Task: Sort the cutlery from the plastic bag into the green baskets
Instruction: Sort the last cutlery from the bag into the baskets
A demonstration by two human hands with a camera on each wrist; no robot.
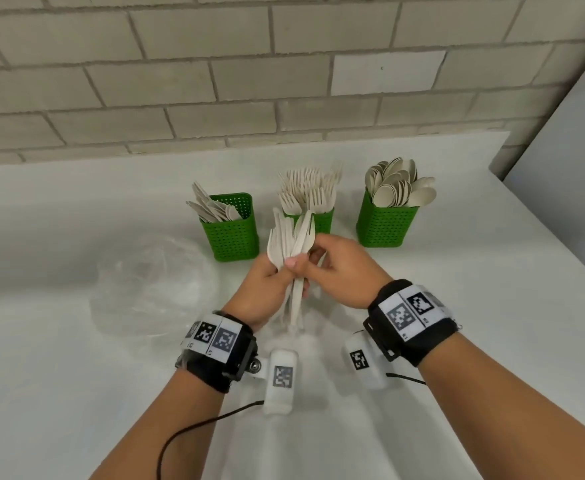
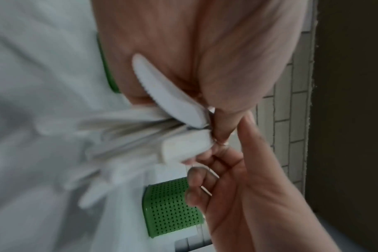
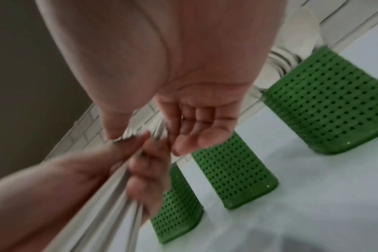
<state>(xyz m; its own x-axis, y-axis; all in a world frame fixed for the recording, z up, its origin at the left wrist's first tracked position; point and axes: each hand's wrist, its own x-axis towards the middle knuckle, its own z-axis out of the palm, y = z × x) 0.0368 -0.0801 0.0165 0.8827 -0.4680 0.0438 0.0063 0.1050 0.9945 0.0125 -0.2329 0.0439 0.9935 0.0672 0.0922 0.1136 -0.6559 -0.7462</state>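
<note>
You are holding a bunch of cutlery (image 1: 293, 251) in the middle of the frame, above the tabletop (image 1: 76, 209). It looks like forks, and the left wrist view shows a knife (image 2: 162, 90) with a jagged edge in there too. Your left hand (image 1: 267, 289) is wrapped around the handles. Your right hand (image 1: 339, 268) touches the bunch near the top, with thumb and a finger that look pinched on one piece, but I cannot tell for sure.

What could go wrong: the bunch is fanned out and held only low down. If your left hand loosens while the right pulls one piece, others may slide out and fall. Forks can hook each other by the prongs, so two may come out at once. The knife could land in the wrong basket if you drop the lot in together.

At the back stand three baskets. The left basket (image 1: 234, 230) holds knives, the middle basket (image 1: 322, 220) holds forks, and the right basket (image 1: 384, 221) holds spoons. The middle and right ones are very full, so a new piece may tip out.

The bag (image 1: 152, 285) lies crumpled at the left. It is clear and blurry, so I cannot tell if anything is left inside. Both wrist views are blurred. Your hands hide the middle of the bunch, so I cannot count the pieces.
</note>
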